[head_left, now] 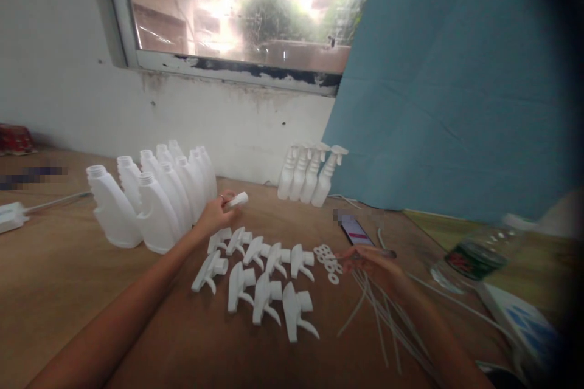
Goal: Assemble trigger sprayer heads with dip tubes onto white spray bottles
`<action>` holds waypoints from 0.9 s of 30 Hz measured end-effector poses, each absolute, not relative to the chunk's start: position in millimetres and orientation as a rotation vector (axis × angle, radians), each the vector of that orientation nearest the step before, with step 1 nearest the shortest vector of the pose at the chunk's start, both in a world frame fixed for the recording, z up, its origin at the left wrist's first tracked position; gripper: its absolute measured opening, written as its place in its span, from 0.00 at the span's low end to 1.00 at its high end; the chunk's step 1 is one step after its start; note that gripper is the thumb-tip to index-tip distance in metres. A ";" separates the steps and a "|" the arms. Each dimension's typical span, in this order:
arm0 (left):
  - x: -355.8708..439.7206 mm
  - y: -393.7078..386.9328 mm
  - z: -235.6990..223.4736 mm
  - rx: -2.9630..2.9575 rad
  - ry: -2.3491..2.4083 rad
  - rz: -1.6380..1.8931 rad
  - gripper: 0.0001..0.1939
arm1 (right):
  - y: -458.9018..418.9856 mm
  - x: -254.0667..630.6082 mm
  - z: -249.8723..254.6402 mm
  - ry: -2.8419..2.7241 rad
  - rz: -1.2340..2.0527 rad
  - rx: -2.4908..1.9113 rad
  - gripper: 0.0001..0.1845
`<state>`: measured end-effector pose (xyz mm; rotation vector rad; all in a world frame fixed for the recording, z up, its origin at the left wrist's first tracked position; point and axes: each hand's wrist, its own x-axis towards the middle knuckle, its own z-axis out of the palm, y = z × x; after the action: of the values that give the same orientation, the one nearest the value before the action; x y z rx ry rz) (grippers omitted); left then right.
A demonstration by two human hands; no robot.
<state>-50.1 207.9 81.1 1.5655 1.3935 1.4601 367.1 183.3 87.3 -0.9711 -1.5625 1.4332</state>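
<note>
My left hand (216,216) is closed around a white trigger spray head (238,200), its round collar pointing right. My right hand (365,259) is pinched around a slim grey tool (389,253) that looks like tweezers. The tool's tip end is close to a cluster of small white ring washers (327,258). Under the right hand and forearm lie several thin white dip tubes (378,316), partly hidden. Between my arms, several white trigger spray heads (262,298) lie in two rough rows on the brown table.
Several open white bottles (157,213) stand at left, near my left forearm. Several white bottles with spray heads fitted (310,176) stand by the wall. A phone (356,230), a clear drink bottle (474,258) and a white-and-blue box (524,322) are at right. A blue curtain (447,85) hangs behind.
</note>
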 end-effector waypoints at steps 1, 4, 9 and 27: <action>-52.8 209.5 75.3 1.577 1.412 1.461 0.23 | 184.4 374.7 85.8 -1.550 1.461 -0.993 0.19; -59.2 212.6 57.1 1.585 1.467 1.432 0.26 | 186.4 390.0 82.0 -1.505 1.494 -1.056 0.20; -65.0 219.1 36.5 1.516 1.533 1.432 0.31 | 190.4 396.3 78.6 -1.512 1.517 -1.177 0.24; -62.0 231.7 12.8 1.605 1.746 1.319 0.19 | 211.0 396.2 49.5 -1.421 1.418 -1.414 0.23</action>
<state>-62.0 231.7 12.8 1.6052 1.7462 1.3191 396.2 211.0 49.5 -1.4144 -1.4213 1.4177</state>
